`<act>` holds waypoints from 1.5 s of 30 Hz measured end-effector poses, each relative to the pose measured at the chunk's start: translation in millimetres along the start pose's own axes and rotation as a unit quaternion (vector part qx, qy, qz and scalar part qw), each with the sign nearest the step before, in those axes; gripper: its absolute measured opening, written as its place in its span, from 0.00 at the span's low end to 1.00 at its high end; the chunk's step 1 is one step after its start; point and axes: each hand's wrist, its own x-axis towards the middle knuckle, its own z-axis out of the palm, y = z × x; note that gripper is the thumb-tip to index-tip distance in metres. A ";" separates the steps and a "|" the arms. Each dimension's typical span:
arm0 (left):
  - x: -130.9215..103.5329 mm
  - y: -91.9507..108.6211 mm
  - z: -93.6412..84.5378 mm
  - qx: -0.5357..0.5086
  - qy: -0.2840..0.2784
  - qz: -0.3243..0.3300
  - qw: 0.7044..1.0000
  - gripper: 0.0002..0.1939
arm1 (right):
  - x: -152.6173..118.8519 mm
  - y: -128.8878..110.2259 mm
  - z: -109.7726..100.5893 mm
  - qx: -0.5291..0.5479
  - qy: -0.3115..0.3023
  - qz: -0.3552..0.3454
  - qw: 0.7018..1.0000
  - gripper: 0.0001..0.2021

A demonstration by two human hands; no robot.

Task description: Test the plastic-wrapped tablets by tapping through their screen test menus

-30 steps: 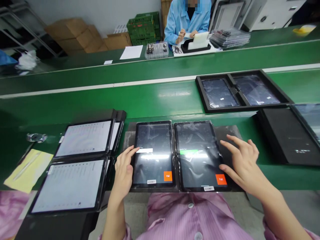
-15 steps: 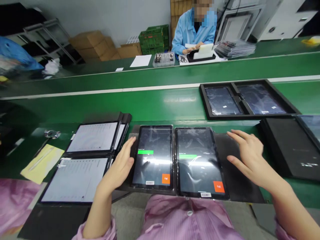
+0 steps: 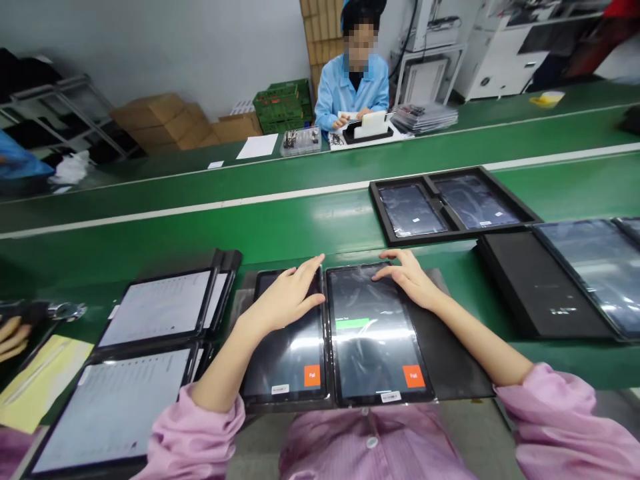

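Two tablets lie side by side on a black tray in front of me. Over the upper part of the left tablet [image 3: 285, 360] is my left hand [image 3: 287, 293], fingers stretched out and holding nothing. My right hand [image 3: 405, 277] is at the top right corner of the right tablet [image 3: 375, 347], its index finger over the screen; whether it touches cannot be made out. Its fingers are apart. Both dark screens show an orange "Fail" box, and the right one a green bar. My left hand mostly hides the left tablet's upper screen.
More lit tablets [image 3: 155, 307] rest in stacked black trays at the left, beside a yellow paper [image 3: 47, 373] with a pen. Across the belt [image 3: 280, 230] lies a black tray [image 3: 390, 227] with two tablets. Black trays [image 3: 545, 287] stand at right. A co-worker [image 3: 353, 87] sits opposite.
Both hands have moved inward from the tray's sides, the left over the left tablet and the right to the right tablet's top corner. The camera view has shifted rightward.
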 end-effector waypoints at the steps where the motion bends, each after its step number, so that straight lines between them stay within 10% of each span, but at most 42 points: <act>1: -2.7 3.2 -1.3 -0.001 0.000 0.004 1.000 0.36 | 0.1 0.8 -0.4 0.011 0.001 0.002 1.000 0.42; 10: -0.7 -0.8 10.6 0.030 0.001 -0.026 0.999 0.41 | 2.8 -3.0 5.6 -0.041 0.011 0.022 0.999 0.40; 17: -12.8 17.4 -34.8 -0.036 -0.103 -0.054 0.993 0.29 | 3.9 8.7 2.1 0.148 0.079 0.033 0.985 0.41; 23: -2.5 -5.5 -39.7 0.160 -0.020 -0.173 0.972 0.31 | 4.3 9.9 6.6 0.142 0.094 0.033 0.985 0.41; 32: 2.8 -22.6 -36.7 0.048 0.048 -0.150 0.986 0.36 | 10.5 12.6 6.4 0.126 0.096 0.047 0.986 0.40; 45: 54.9 -47.3 -32.9 0.029 -0.180 -0.149 0.972 0.38 | 63.5 0.4 -4.9 0.104 -0.139 0.254 0.951 0.22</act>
